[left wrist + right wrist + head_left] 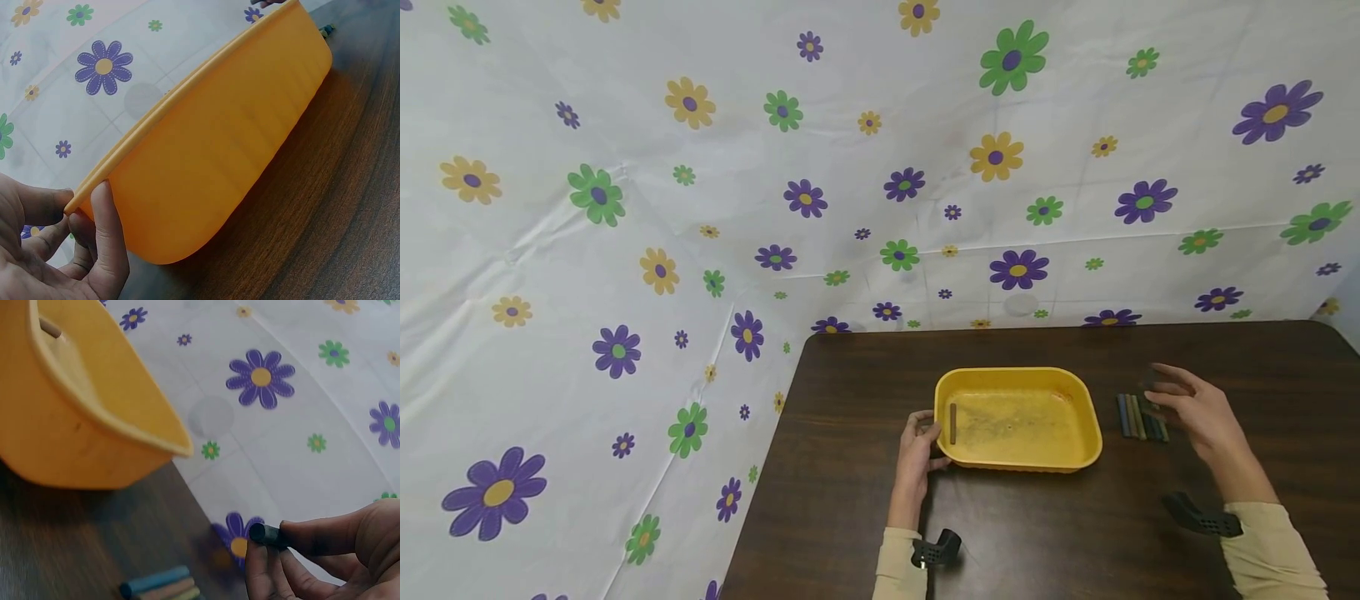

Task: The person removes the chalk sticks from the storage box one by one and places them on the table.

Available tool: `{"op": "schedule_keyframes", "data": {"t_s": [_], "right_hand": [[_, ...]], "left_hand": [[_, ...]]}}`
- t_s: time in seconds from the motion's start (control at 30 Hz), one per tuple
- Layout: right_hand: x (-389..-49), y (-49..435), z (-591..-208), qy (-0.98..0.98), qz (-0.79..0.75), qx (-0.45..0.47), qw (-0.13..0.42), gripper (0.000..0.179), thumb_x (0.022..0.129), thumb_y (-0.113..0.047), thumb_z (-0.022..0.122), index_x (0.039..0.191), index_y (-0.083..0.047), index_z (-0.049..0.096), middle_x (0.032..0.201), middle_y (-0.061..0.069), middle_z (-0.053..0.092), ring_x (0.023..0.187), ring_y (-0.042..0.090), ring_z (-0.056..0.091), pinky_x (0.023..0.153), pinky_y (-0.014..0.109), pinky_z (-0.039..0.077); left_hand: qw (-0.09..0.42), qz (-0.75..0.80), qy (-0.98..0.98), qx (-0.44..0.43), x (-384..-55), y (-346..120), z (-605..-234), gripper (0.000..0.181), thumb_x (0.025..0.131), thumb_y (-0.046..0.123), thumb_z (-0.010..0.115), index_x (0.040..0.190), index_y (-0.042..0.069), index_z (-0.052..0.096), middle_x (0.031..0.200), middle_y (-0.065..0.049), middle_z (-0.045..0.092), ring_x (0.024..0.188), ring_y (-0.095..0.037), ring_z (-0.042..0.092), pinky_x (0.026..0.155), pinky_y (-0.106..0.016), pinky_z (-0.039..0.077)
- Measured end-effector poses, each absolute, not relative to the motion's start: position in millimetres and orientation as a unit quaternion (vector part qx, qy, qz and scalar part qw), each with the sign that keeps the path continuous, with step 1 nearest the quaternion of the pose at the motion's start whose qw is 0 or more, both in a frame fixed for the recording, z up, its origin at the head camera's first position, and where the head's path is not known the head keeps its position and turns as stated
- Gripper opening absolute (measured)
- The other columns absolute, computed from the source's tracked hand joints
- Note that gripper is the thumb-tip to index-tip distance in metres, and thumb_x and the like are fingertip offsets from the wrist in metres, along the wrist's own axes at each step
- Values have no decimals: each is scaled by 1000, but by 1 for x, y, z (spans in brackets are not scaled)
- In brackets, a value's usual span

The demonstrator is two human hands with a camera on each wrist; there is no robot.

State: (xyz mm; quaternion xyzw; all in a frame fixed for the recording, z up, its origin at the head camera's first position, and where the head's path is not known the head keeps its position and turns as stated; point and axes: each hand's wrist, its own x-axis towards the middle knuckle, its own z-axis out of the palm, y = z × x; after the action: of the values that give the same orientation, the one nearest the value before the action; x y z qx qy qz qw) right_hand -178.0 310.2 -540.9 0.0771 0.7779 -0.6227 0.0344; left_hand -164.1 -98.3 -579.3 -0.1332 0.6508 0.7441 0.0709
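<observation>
A yellow plastic tub (1018, 465) sits on the dark table. My left hand (916, 450) holds its left end, with thumb and fingers pinching the rim in the left wrist view. Inside the tub, near that end, lies one brown chalk stick (952, 423). To the right of the tub, my right hand (1201, 421) is raised over a row of chalk sticks (1132, 417). Between its thumb and fingertips it pinches a dark green chalk stick (269, 535), one round end showing in the right wrist view.
The row holds several sticks side by side, a blue one (156, 581) among them. A white cloth with flowers (850, 183) hangs behind the wooden table (835, 500) and along its left side. Each wrist wears a black camera mount (937, 548).
</observation>
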Motion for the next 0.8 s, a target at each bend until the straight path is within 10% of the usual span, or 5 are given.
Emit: {"op": "schedule_keyframes", "data": {"t_s": [0.27,0.37,0.5,0.8], "right_hand": [[-171,327,-551,803,-588,87,46,66,107,-13,56,160,9,21,142,47,36,85,-12,56,74,21,57],[-171,332,-554,825,-555,95,49,66,108,-14,52,157,14,18,146,50,30,107,20,65,92,43,55],[-169,337,-564,841,-527,108,54,60,106,-4,46,155,18,19,147,51,28,131,68,31,100,75,36],[-167,343,-581,885,-445,136,31,49,102,3,43,147,20,35,134,44,50,120,65,43,93,73,41]], "left_hand": [[70,744,651,-132,-163,-99,-579,32,104,18,60,132,4,55,117,-21,60,88,-27,67,56,-28,56],[70,745,650,-136,-163,-99,-578,32,104,18,61,132,4,56,117,-20,60,90,-27,67,57,-28,56],[70,743,651,-134,-163,-99,-577,33,104,18,60,133,3,55,117,-20,60,90,-27,67,58,-29,57],[69,740,656,-131,-161,-99,-577,35,104,18,60,135,2,54,118,-21,60,92,-29,66,58,-31,57]]}}
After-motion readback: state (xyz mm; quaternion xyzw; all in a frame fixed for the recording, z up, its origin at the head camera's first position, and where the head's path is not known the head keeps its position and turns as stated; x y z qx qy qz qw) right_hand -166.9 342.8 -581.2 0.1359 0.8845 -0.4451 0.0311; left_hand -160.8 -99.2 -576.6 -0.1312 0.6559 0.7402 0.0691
